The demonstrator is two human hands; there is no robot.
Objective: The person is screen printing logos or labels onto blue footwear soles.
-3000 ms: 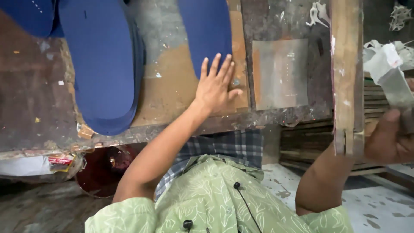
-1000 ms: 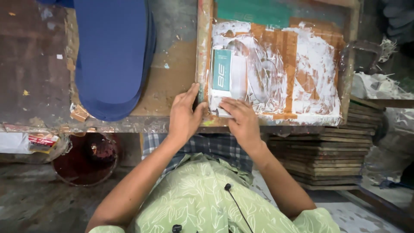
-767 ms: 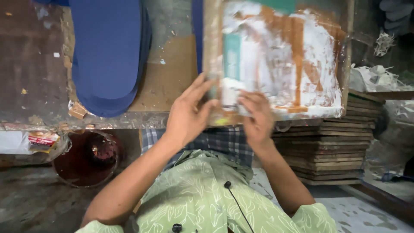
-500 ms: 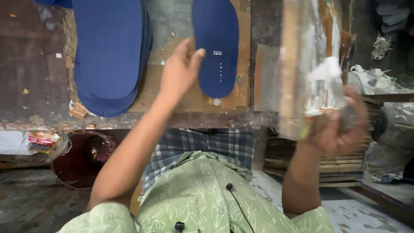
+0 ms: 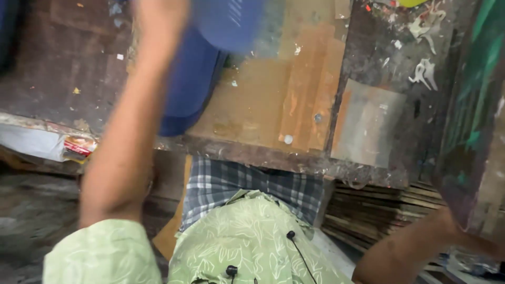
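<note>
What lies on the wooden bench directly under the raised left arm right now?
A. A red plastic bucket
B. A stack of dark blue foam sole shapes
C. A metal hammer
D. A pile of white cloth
B: a stack of dark blue foam sole shapes sits on the worn wooden bench, partly covered by the raised left arm; no bucket, cloth pile or hammer shows there.

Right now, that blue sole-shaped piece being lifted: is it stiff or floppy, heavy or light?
Probably light: the left hand seems to raise the blue insole alone, though it is motion-blurred. Likely flexible foam, judging by the thin, flat pieces in the blue stack. Flat, so unlikely to roll.
</note>
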